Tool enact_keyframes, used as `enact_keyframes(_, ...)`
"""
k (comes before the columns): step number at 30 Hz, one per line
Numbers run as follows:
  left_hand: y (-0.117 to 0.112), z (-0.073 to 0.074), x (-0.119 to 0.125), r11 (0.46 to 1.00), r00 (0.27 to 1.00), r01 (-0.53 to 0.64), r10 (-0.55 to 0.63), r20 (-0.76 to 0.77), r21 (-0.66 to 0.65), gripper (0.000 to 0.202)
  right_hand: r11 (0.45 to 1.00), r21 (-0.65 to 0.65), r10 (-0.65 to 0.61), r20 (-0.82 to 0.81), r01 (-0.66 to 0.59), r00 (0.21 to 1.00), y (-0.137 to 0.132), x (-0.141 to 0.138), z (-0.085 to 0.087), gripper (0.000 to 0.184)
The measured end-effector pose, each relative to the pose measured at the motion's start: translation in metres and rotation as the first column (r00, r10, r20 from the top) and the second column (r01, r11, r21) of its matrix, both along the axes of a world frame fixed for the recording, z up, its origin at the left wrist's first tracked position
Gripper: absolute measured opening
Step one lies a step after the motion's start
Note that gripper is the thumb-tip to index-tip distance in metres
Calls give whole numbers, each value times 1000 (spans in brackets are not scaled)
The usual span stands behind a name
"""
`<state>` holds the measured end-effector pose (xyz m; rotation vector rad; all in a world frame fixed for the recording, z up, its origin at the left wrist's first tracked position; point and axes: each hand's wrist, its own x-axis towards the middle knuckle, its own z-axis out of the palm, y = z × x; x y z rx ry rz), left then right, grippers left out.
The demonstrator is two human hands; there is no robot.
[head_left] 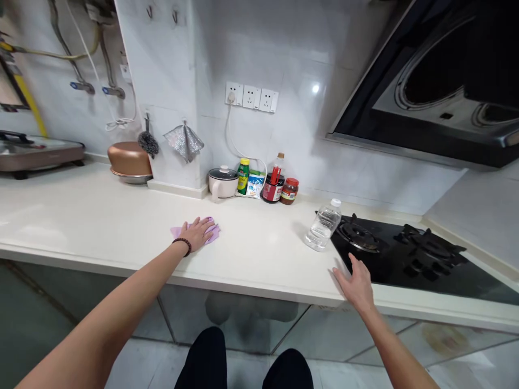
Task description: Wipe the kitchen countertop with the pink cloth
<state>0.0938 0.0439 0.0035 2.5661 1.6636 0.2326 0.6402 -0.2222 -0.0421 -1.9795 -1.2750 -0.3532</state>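
Observation:
My left hand (pixel 197 234) lies flat with fingers spread on a purple cloth (pixel 214 235), pressing it against the white countertop (pixel 259 254). A dark beaded bracelet circles that wrist. Over the counter's front part, beside the stove's near left corner, my right hand (pixel 357 281) is held with thumb and forefinger apart and nothing in it. Just beyond it, a clear plastic bottle (pixel 323 226) with a white cap stands on the counter, holding clear liquid. The bottle is close to the left edge of the black gas stove (pixel 389 254).
Along the wall stand a small cream pot (pixel 224 182), a green bottle (pixel 243 176), a white-blue packet (pixel 255 185) and red-lidded jar (pixel 289 191). A copper-coloured pan (pixel 130 156) sits further left. The range hood (pixel 425 86) overhangs the right side.

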Motion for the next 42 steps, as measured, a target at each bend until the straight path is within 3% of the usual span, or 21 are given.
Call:
enact_keyframes(7, 1, -4, 4, 1000, 999, -4, 3, 49, 24, 55, 995, 55, 103, -339, -89, 935, 62, 11, 43, 120)
enact_keyframes(10, 1, -5, 4, 999, 998, 0, -2, 68, 35, 55, 975, 165, 207, -439, -148, 874, 95, 14, 51, 128)
enact_keyframes(15, 2, -9, 3, 999, 995, 8, -13, 102, 48, 54, 906, 306, 412, -484, -292, 772, 129, -1, 57, 126)
enact_keyframes(19, 4, -10, 2, 999, 990, 8, -14, 140, 39, 54, 912, 344, 374, -470, -224, 800, 136, -20, 59, 116)
enact_keyframes(22, 3, -10, 2, 999, 986, 19, -27, 163, 49, 52, 926, 290, 350, -417, -242, 839, 132, -19, 66, 111)
enact_keyframes(26, 1, -8, 3, 998, 983, 13, -23, 180, 57, 49, 949, -55, 299, -160, -311, 941, 119, 0, 95, 109)
enact_keyframes(28, 1, -8, 4, 999, 983, 5, -14, 182, 51, 50, 931, -256, 288, 79, -259, 955, 111, 5, 113, 99)
enact_keyframes(31, 2, -9, 4, 999, 984, 6, -15, 180, 49, 51, 894, -441, 264, 383, -76, 885, 103, -2, 132, 86)
enact_keyframes(37, 0, -8, 4, 998, 982, 5, -16, 187, 55, 51, 862, -479, 214, 642, 167, 737, 105, -30, 137, 79)
enact_keyframes(42, -1, -7, 4, 999, 978, 3, -15, 208, 54, 50, 851, -463, 127, 641, 249, 757, 103, -27, 135, 77)
